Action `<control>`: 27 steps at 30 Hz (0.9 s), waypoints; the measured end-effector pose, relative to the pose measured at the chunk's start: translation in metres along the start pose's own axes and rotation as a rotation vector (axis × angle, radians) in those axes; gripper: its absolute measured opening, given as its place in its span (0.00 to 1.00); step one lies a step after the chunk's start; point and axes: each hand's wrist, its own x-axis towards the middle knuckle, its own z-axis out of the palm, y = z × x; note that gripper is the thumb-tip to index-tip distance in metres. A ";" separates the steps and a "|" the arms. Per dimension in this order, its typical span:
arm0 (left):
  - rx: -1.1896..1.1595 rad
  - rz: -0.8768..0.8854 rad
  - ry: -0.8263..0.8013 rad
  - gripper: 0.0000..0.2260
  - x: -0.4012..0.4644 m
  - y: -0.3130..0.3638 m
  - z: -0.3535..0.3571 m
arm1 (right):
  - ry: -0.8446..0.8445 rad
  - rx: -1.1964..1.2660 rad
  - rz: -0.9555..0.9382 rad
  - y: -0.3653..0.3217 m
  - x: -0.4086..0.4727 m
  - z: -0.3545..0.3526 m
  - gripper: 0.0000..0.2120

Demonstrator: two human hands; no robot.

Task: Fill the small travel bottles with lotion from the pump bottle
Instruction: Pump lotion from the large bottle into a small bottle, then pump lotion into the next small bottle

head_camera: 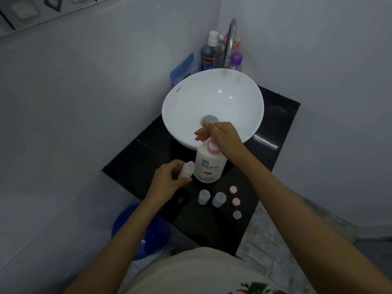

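While the right hand [220, 137] rests on top of the pink pump head [212, 148] of the white Shokubutsu lotion bottle [209, 166], its fingers are loosely spread, the palm over the pump rather than closed around it. The bottle stands upright on the black countertop [137, 164], just in front of the white basin [212, 107]. To its left, the left hand [169, 177] wraps its fingers around a small translucent travel bottle [186, 169], held tilted with its open top toward the pump bottle's side; it seems to hold some white lotion, though the blur makes that hard to confirm.

Nearer on the counter, two more small translucent travel bottles [204, 196] [218, 199] stand upright side by side, uncapped. To their right lie three loose caps in a rough line running near to far: a pink cap [233, 189] farthest, another pink cap [235, 201] in the middle, and a pale grey cap [237, 214] nearest.

Behind the basin, in the far corner, a chrome tap [230, 43] arches over it, beside a blue Colgate Plax mouthwash bottle [210, 54] and a purple-capped bottle [236, 60]. A blue pouch [183, 68] leans at the basin's far left. Below the counter on the left sits a blue bucket [142, 232].
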 end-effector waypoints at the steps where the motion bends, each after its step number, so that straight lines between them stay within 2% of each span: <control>1: 0.010 -0.025 -0.022 0.16 -0.002 -0.006 0.003 | -0.006 0.001 0.000 0.000 0.000 0.000 0.19; 6: 0.033 -0.123 -0.103 0.15 -0.005 -0.030 0.017 | -0.002 -0.004 -0.004 -0.002 -0.001 0.000 0.19; 19: 0.127 -0.121 -0.189 0.15 -0.009 -0.055 0.029 | 0.005 -0.025 -0.013 -0.002 -0.002 0.000 0.20; 21: 0.148 -0.125 -0.191 0.17 -0.007 -0.054 0.031 | 0.005 -0.024 -0.014 -0.001 -0.002 0.000 0.20; 24: 0.226 -0.104 -0.199 0.27 -0.005 -0.052 0.032 | 0.004 -0.022 -0.014 0.001 -0.001 0.000 0.19; 27: 0.361 0.056 -0.139 0.33 -0.004 -0.046 0.033 | 0.005 -0.011 -0.009 0.002 0.000 0.000 0.19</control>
